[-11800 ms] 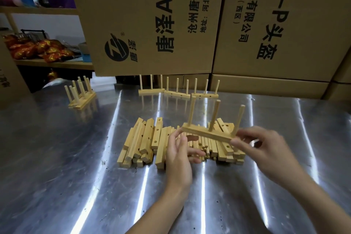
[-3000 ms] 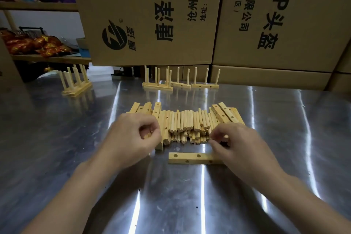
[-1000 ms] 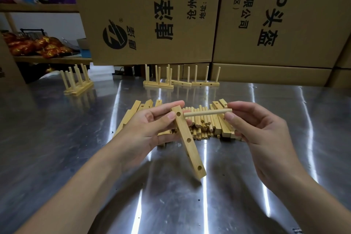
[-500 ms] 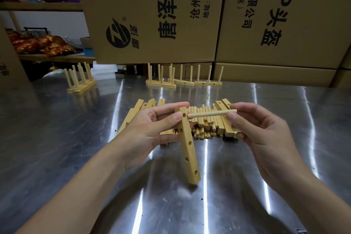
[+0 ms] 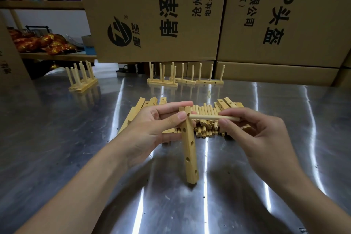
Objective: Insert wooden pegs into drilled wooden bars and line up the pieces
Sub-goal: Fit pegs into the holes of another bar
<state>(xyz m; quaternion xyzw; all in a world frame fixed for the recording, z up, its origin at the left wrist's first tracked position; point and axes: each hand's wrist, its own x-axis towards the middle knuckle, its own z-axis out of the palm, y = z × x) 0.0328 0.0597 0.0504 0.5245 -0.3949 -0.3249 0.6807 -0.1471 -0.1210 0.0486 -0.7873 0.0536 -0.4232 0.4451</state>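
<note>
Left carton (image 5: 152,15), beyond the left hand (image 5: 150,131): sideways black print showing a round logo with ®, "唐泽", "沧州唐泽" and "地址:河北河". Right carton (image 5: 284,15), beyond the right hand (image 5: 264,138): "有限公司", "(西区)" and "–P头盔".

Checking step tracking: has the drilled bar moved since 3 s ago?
Yes. The drilled bar lay flat before the peg pile; now the left hand holds it upright, top end overlapping that pile.

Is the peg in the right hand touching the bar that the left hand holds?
Touching. In the head view the peg meets the bar at its top hole, with no gap visible.
</note>
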